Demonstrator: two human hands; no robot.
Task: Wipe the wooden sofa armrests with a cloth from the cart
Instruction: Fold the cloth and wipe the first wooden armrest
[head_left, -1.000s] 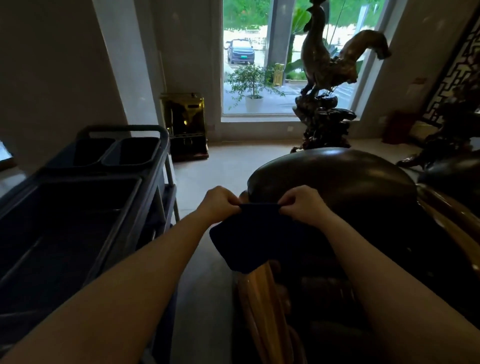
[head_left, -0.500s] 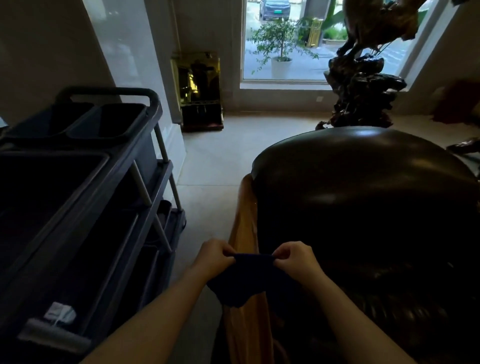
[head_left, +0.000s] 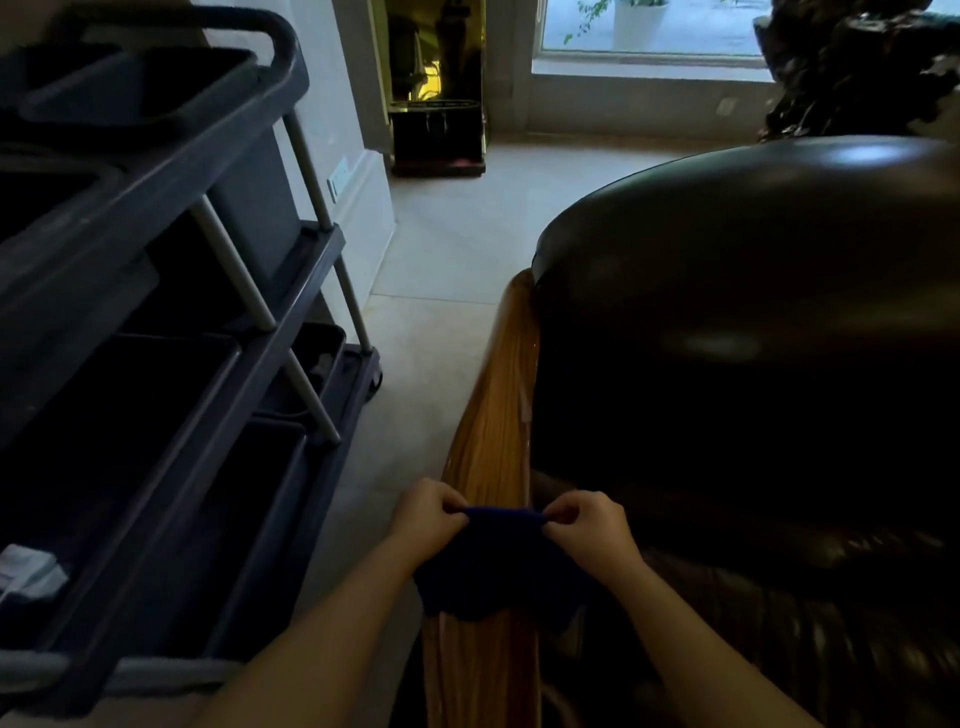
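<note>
A dark blue cloth (head_left: 493, 566) hangs between both hands, low in the middle of the view. My left hand (head_left: 428, 514) pinches its upper left corner and my right hand (head_left: 589, 525) pinches its upper right corner. The cloth drapes over the wooden sofa armrest (head_left: 493, 410), a light brown striped rail that runs away from me. To the right of the rail bulges the dark leather sofa cushion (head_left: 753, 312). The cart (head_left: 171, 291), a dark multi-shelf trolley, stands on the left.
The cart holds dark bins on its shelves and a white item (head_left: 28, 571) at its lower left. A strip of tiled floor (head_left: 447, 244) separates cart and sofa. A gold and black stand (head_left: 436, 93) sits by the far wall; a dark carved sculpture (head_left: 857, 67) rises behind the sofa.
The view has tilted downward and the hands with the cloth have come lower and nearer to me, down onto the wooden rail. Both hands keep their pinch on the cloth.
</note>
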